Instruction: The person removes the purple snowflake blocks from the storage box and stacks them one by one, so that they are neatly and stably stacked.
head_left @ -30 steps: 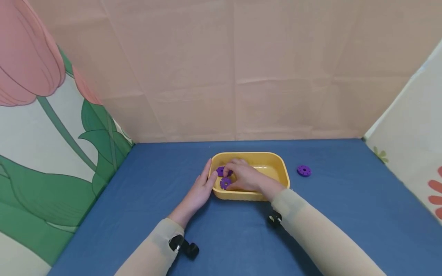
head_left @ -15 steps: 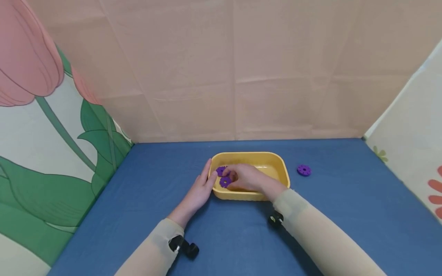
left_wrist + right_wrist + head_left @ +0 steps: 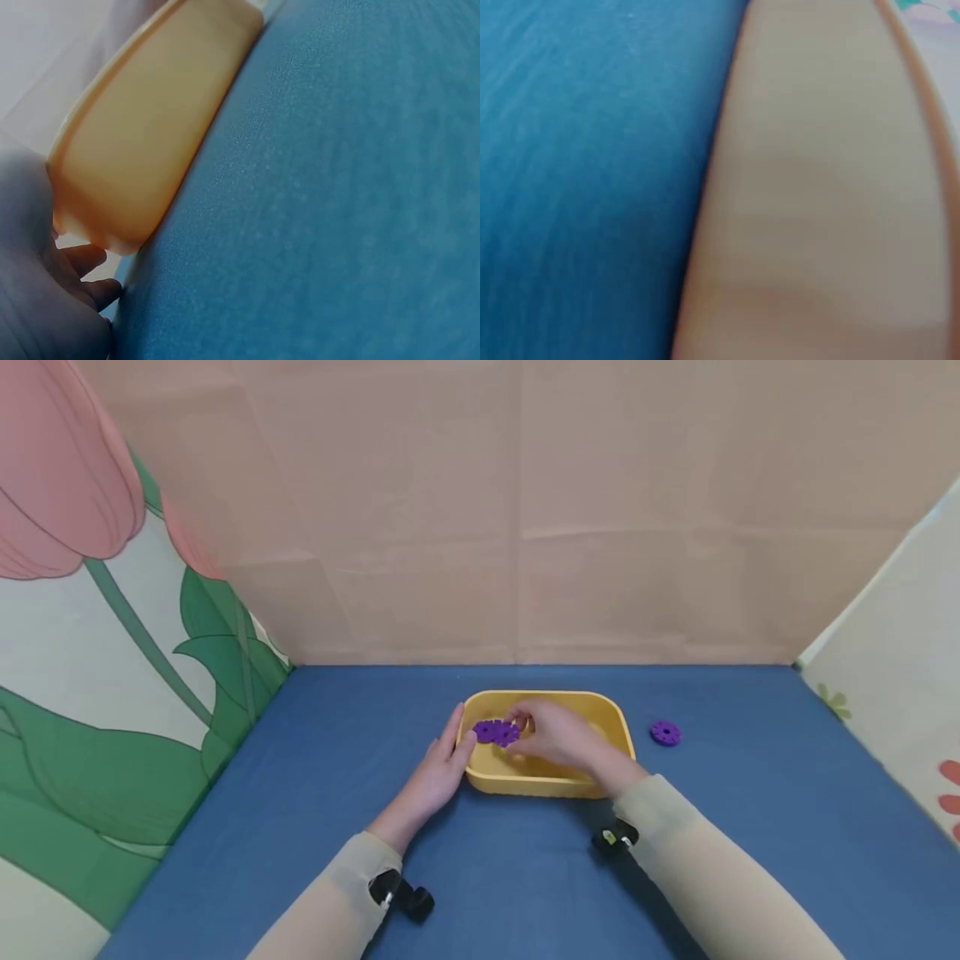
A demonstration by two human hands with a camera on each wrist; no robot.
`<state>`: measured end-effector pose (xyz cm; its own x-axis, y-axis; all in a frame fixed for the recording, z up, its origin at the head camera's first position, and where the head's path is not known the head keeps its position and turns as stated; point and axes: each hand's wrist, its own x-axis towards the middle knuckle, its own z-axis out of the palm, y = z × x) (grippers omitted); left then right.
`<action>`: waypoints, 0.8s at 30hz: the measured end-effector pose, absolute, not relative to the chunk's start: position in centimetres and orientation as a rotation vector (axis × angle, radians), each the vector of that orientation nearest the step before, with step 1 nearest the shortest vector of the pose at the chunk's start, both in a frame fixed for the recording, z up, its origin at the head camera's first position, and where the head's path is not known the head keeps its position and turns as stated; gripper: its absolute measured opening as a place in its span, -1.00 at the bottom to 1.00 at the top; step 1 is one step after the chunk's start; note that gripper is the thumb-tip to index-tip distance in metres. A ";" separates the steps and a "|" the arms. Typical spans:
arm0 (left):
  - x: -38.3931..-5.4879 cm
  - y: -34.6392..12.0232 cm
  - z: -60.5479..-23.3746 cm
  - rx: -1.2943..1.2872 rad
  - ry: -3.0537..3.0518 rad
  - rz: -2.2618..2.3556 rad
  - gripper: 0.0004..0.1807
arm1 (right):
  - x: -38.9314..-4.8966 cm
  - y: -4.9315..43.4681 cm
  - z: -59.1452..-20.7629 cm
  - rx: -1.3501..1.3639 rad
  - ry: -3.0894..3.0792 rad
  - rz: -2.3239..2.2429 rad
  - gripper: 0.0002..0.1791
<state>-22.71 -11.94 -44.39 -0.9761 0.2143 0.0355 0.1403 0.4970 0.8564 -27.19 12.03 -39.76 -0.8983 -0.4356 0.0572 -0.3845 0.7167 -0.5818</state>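
Note:
In the head view, a yellow plastic tub (image 3: 551, 787) stands on the blue cloth. My left hand (image 3: 438, 770) holds the tub's left end, thumb at the rim and fingers along the outer wall; the left wrist view shows fingers (image 3: 101, 289) curled at the tub's end. My right hand (image 3: 558, 735) reaches inside over the front wall and pinches a purple notched interlocking disc (image 3: 507, 735) between thumb and fingers. Another purple disc (image 3: 483, 732) lies just left of it in the tub, partly overlapped. The right wrist view shows only the tub's outer wall (image 3: 817, 180) and cloth.
A third purple disc (image 3: 666, 732) lies on the blue cloth (image 3: 517, 877) to the right of the tub. Behind the cloth rises a beige backdrop (image 3: 517, 527). Printed flower panels flank it on the left (image 3: 150, 677) and right.
The right hand has moved back and to the right, and the pinched disc has come up from the front of the tub to beside the other disc. The left hand stays at the tub's end.

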 end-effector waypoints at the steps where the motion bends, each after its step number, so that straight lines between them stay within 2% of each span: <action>1: -22.7 -11.9 -44.4 0.312 2.650 1.512 -0.25 | -27.0 12.3 -39.5 -0.663 2.839 -0.966 -0.62; 9: -22.5 -11.7 -44.2 0.337 2.651 1.527 -0.22 | -25.5 15.3 -38.0 -0.627 2.971 -1.111 -0.56; 24: -22.2 -10.9 -43.9 0.347 2.626 1.527 -0.18 | -23.0 21.7 -37.6 -0.447 3.125 -1.199 -0.54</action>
